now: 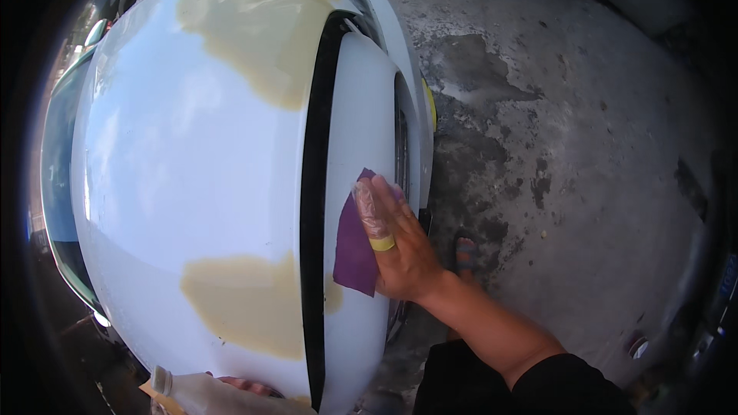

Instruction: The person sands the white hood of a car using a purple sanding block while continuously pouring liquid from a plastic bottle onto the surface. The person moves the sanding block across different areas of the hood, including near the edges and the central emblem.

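My right hand [400,253] lies with fingers stretched along a purple sheet of sandpaper [355,250], holding it against the white front bumper [354,131] of a car. Clear plastic wraps one finger of that hand, with a yellow band of tape at its base. At the lower left edge, a pale plastic bottle [207,396] with a cap is tilted to the left. Fingers of my left hand [250,386] show behind the bottle, closed round it; the rest of this hand is hidden.
The white hood [184,154] bears dull yellowish patches at its far end and near end [246,303]. A black gap [314,184] divides hood from bumper. Stained concrete floor [553,154] spreads to the right. My sandalled foot [465,252] stands beside the bumper.
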`<state>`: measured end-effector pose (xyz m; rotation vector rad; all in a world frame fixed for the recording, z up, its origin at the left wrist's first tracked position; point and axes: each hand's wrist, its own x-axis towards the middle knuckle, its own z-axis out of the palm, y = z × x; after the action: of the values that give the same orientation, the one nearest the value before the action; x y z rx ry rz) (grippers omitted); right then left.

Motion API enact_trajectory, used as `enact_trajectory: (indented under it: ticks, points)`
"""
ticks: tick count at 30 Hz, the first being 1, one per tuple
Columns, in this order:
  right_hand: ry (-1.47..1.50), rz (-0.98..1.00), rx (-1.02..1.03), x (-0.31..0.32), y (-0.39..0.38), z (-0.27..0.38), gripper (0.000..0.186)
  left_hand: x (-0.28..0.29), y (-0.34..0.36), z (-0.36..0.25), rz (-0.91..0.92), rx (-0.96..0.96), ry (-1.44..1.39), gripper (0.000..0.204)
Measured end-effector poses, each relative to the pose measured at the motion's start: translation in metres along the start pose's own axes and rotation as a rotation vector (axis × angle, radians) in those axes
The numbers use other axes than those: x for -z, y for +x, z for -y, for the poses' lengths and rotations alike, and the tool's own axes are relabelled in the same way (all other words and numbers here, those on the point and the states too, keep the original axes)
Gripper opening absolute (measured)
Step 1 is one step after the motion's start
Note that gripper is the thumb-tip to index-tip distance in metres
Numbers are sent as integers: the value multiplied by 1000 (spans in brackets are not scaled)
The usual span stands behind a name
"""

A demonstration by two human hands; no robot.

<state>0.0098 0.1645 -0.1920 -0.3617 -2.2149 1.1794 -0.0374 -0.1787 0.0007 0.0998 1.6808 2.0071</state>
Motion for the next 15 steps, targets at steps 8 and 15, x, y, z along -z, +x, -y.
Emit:
enact_trajectory:
  ticks: [8,15]
  points:
    - [39,14,-71,0,-17,-1,78,4,2,-5,61,14,16,97]
    - [59,-64,-79,-2,8,-3,80,16,2,-1,64,0,-80,92]
